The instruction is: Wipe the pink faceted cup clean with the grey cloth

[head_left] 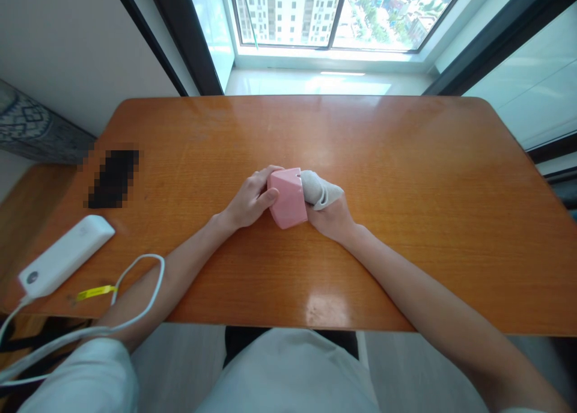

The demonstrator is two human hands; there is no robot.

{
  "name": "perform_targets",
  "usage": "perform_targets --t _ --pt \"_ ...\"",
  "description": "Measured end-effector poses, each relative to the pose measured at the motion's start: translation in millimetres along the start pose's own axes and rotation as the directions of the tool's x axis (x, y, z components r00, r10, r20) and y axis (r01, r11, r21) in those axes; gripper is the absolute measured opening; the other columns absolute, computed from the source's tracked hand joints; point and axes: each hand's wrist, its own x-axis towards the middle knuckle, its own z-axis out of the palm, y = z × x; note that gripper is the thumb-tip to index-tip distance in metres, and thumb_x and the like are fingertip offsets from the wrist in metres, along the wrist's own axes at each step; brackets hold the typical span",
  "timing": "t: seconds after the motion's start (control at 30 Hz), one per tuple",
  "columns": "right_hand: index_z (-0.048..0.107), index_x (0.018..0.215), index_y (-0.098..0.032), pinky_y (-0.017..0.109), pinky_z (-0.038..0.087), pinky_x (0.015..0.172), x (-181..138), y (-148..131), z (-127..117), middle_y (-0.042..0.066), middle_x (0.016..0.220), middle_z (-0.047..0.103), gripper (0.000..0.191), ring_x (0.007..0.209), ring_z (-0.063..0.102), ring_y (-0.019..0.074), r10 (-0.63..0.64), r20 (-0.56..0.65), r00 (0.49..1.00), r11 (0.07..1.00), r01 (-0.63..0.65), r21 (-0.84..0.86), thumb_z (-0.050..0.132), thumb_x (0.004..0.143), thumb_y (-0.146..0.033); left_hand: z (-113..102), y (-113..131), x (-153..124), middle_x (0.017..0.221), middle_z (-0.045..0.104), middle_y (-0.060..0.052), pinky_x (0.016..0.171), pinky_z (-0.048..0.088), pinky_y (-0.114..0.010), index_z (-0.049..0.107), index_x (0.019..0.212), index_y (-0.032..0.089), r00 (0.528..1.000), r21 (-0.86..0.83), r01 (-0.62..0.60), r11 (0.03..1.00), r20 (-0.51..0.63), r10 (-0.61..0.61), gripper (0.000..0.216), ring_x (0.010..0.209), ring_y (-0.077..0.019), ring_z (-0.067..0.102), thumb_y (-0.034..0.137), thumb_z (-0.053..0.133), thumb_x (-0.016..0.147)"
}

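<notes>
A pink faceted container (288,199), perhaps a small pot or cup, is held above the middle of the wooden table. Its far side is wrapped by the fingers of my left hand (252,198), with the thumb across the near face. A pale grey cloth (321,190) is bunched over the fingers of my right hand (334,217), pressed up against the container's right end. My right fingertips are hidden by the cloth and the container, so I cannot see how far they reach inside.
On the left of the wooden table (428,220) lie a white power strip-like block (67,256), a white cable (155,287) looping over my left forearm, a yellow tag (95,293) and a pixelated dark object (112,178). A window (329,16) stands beyond.
</notes>
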Motion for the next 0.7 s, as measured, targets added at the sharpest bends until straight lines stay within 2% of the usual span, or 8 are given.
perform_targets --t 0.1,0.2,0.27,0.33,0.4,0.47,0.57,0.7 --pt "0.082 0.117 -0.024 0.047 0.07 0.102 1.2 -1.0 0.1 0.009 0.11 0.089 0.023 0.104 0.085 0.0305 0.027 -0.011 1.0 1.0 -0.027 -0.005 0.076 0.097 -0.03 1.7 1.4 -0.3 0.143 0.075 -0.02 0.12 0.051 -0.054 0.073 0.143 0.018 1.0 0.027 0.01 1.0 -0.016 -0.009 0.096 0.134 -0.0381 0.069 0.097 0.035 0.105" --pt "0.083 0.116 -0.026 0.047 0.07 0.101 4.1 -5.0 0.4 0.008 0.11 0.088 0.021 0.102 0.084 0.0287 0.089 -0.031 0.996 0.995 -0.087 0.044 0.075 0.099 -0.035 0.0 -2.7 0.4 0.167 0.062 -0.02 0.13 0.048 -0.057 0.055 0.169 0.025 0.989 0.058 -0.126 0.99 -0.07 0.13 0.093 0.151 -0.0379 0.062 0.092 0.034 0.109" --pt "0.083 0.115 -0.026 0.049 0.07 0.102 6.1 -7.5 0.4 0.008 0.111 0.088 0.02 0.103 0.084 0.0292 0.114 -0.032 0.993 0.99 -0.11 0.088 0.074 0.1 -0.036 -3.4 -8.0 1.8 0.177 0.052 -0.019 0.134 0.048 -0.059 0.041 0.179 0.032 0.945 0.129 -0.314 0.941 -0.052 0.323 0.097 0.16 -0.0394 0.056 0.094 0.047 0.105" --pt "0.084 0.115 -0.026 0.05 0.069 0.104 7.9 -8.9 0.2 0.008 0.114 0.089 0.021 0.108 0.084 0.0303 0.118 -0.047 0.992 0.984 -0.11 0.143 0.075 0.099 -0.036 -6.7 -14.1 3.3 0.182 0.044 -0.017 0.135 0.048 -0.064 0.032 0.183 0.039 0.869 0.242 -0.487 0.839 0.037 0.494 0.11 0.167 -0.0428 0.05 0.094 0.068 0.095" --pt "0.084 0.116 -0.027 0.048 0.069 0.106 10.0 -9.7 -0.2 0.007 0.119 0.089 0.022 0.113 0.084 0.0298 0.114 -0.059 0.992 0.973 -0.099 0.209 0.077 0.098 -0.036 -8.1 -19.4 4.3 0.187 0.037 -0.015 0.135 0.048 -0.068 0.025 0.185 0.044 0.814 0.365 -0.569 0.737 0.12 0.569 0.119 0.171 -0.0446 0.045 0.084 0.085 0.09" --pt "0.085 0.117 -0.028 0.045 0.069 0.107 12.3 -10.6 -0.6 0.005 0.12 0.09 0.022 0.112 0.084 0.0277 0.11 -0.064 0.992 0.96 -0.089 0.265 0.078 0.098 -0.037 -7.1 -22.4 4.3 0.191 0.029 -0.013 0.135 0.05 -0.068 0.02 0.186 0.046 0.79 0.459 -0.587 0.667 0.146 0.595 0.118 0.173 -0.0432 0.042 0.071 0.089 0.094" --pt "0.086 0.115 -0.028 0.043 0.07 0.105 15.5 -11.9 -0.9 0.003 0.116 0.09 0.021 0.104 0.085 0.0249 0.109 -0.061 0.992 0.951 -0.086 0.298 0.079 0.098 -0.039 -3.7 -20.4 2.9 0.191 0.027 -0.013 0.134 0.054 -0.063 0.022 0.186 0.044 0.803 0.5 -0.561 0.66 0.136 0.58 0.109 0.173 -0.0401 0.043 0.057 0.088 0.1" --pt "0.085 0.116 -0.029 0.043 0.07 0.103 14.8 -9.9 -0.6 0.004 0.118 0.09 0.022 0.106 0.085 0.0253 0.077 -0.061 0.995 0.963 -0.058 0.263 0.077 0.1 -0.04 -1.6 -12.3 0.4 0.177 0.047 -0.017 0.129 0.059 -0.058 0.038 0.179 0.04 0.869 0.42 -0.464 0.78 0.048 0.492 0.112 0.161 -0.0405 0.056 0.061 0.098 0.087"
